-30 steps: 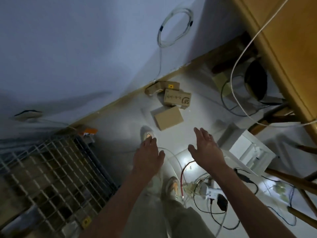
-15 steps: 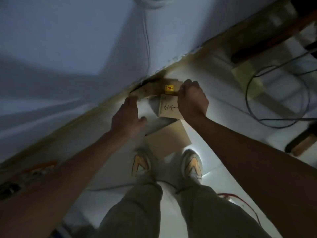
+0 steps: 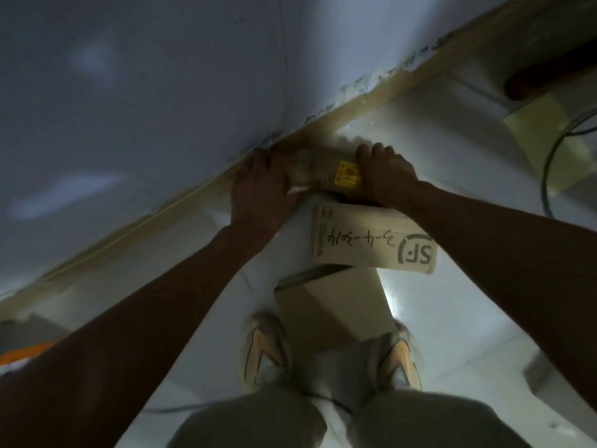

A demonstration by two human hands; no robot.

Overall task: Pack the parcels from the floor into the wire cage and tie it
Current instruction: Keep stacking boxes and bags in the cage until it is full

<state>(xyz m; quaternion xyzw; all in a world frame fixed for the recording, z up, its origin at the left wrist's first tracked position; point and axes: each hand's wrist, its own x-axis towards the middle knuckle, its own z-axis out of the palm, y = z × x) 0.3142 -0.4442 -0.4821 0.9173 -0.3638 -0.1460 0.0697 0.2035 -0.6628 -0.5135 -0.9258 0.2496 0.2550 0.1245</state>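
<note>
- Parcels lie on the pale floor at the foot of a bluish wall, three of them close together in front of your feet.
- Farthest from you, a small brown parcel with a yellow sticker sits against the skirting strip where wall meets floor.
- Your left hand grips its left end, with the fingers curled over the far edge and the thumb at the near corner.
- Your right hand grips its right end, beside the sticker, with the fingers bent down over the top.
- Half a second ago your left hand lay flat on the floor beside this parcel and your right hand rested lower, covering part of the printed box; both have since moved up onto the small parcel's ends.
- Just nearer to you lies the printed box, marked with "SF" and handwritten numbers. More of its top shows than before, and your right wrist crosses its far right corner.
- Nearest to you lies a plain brown box, between the toes of your shoes.
- You are closer to the floor than a second ago, and everything fills more of the view.
- Dark cable curves across the floor at the right edge, near a pale yellowish flat object.
</note>
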